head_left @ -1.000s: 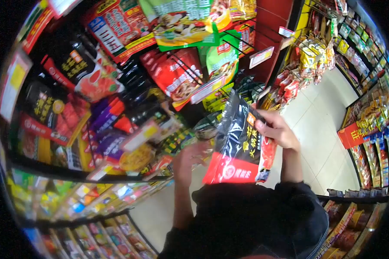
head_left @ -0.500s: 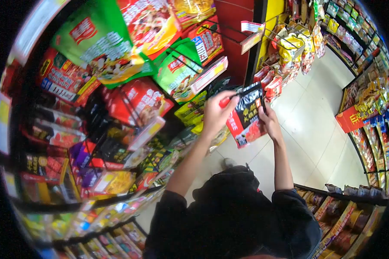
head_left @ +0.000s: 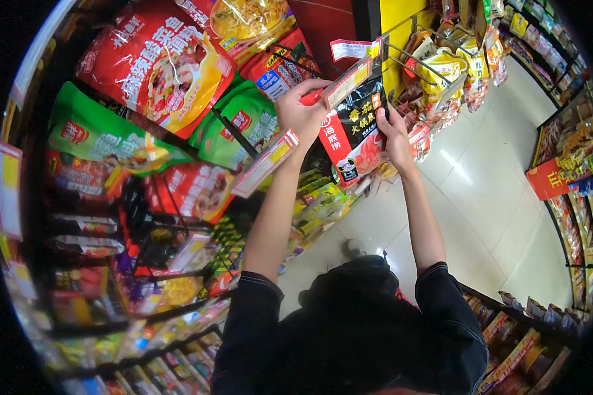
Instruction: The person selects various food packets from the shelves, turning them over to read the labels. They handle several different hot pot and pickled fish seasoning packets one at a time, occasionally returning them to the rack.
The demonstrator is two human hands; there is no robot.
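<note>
A black and red packet of hot pot soup base (head_left: 354, 135) hangs tilted between both hands beside the rack, its printed front showing. My right hand (head_left: 397, 139) grips its right edge, thumb on the front. My left hand (head_left: 299, 112) is closed at the packet's upper left, with a bit of red showing between thumb and fingers. A price tag holder (head_left: 349, 82) on a rack hook crosses in front of the packet's top and hides part of the left fingertips. Just below my left hand, another price tag holder (head_left: 265, 163) overlaps the wrist area.
Red seasoning bags (head_left: 155, 66) and green bags (head_left: 105, 135) hang on the hooked rack at left. Yellow snack bags (head_left: 441, 74) hang beyond a yellow panel (head_left: 400, 26). Tiled floor (head_left: 468, 197) runs along the aisle, with stocked shelves (head_left: 566, 158) at right.
Both hands have moved up and left with the packet, in toward the rack hooks. The packet's front now faces me more fully. The view has shifted, bringing a large red bag into sight.
</note>
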